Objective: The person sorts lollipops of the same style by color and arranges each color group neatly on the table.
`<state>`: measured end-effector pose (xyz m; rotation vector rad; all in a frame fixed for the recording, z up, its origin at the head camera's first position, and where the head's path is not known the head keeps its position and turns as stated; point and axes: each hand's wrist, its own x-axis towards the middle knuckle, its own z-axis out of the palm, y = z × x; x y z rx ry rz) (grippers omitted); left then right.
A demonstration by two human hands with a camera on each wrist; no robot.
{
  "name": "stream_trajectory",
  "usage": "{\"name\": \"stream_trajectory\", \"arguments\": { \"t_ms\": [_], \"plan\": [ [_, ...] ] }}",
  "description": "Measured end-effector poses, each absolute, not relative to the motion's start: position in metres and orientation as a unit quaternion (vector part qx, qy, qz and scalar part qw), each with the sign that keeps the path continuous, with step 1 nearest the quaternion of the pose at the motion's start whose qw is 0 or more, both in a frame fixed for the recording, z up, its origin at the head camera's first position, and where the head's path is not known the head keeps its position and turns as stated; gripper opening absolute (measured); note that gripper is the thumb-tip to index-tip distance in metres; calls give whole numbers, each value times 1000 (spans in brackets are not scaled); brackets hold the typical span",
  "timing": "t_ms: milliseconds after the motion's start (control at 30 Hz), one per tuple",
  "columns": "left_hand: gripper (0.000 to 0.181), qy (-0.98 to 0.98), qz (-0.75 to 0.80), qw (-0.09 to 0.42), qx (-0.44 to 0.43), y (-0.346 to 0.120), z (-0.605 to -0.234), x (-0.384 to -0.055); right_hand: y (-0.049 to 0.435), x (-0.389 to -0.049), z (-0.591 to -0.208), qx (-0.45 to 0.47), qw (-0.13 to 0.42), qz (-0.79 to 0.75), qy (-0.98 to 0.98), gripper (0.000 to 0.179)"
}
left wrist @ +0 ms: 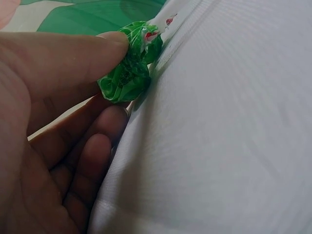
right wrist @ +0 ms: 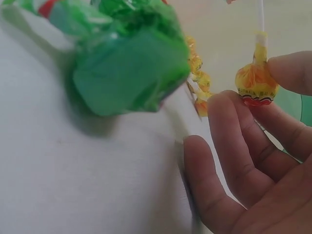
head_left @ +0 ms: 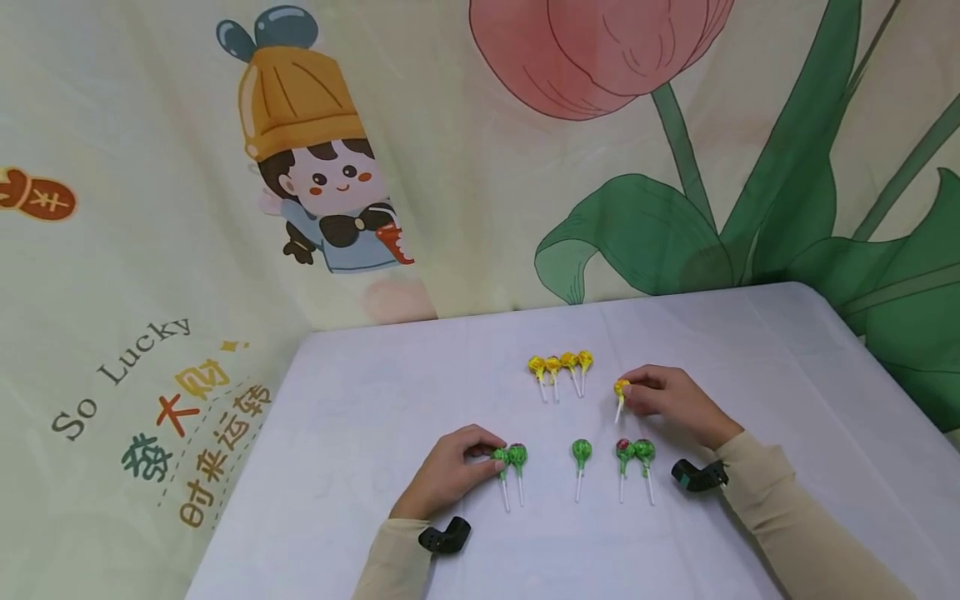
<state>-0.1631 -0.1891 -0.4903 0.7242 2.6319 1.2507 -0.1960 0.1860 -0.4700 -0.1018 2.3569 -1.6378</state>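
My left hand point(head_left: 453, 467) pinches the wrapped head of a green lollipop point(left wrist: 131, 68) between thumb and fingers, low against the white cloth. Close on its right lies a second green lollipop point(head_left: 517, 455). Between the thumb and fingers of my right hand point(head_left: 678, 402) is a yellow lollipop point(right wrist: 257, 83); the right wrist view shows it off the table, with the other fingers loosely spread. Left of this hand, several yellow lollipops point(head_left: 569, 361) lie in a row, sticks toward me.
A single green lollipop point(head_left: 581, 450) lies mid-table. Two more, a green and red one point(head_left: 624, 451) and a green one point(head_left: 644, 450), lie side by side below the right hand. Behind the white-covered table point(head_left: 405, 383) hangs a printed curtain point(head_left: 450, 167).
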Motion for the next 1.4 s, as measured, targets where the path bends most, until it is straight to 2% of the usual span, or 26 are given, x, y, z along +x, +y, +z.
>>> {"name": "stream_trajectory", "arguments": {
  "t_ms": [600, 1400],
  "plan": [
    [21, 880, 408, 72, 234, -189, -491, -162, 185, -226, -476, -25, 128, -555, 821, 43],
    [22, 875, 413, 75, 240, -189, -489, -162, 179, -260, -483, -1, 119, -549, 827, 34]
  ]
}}
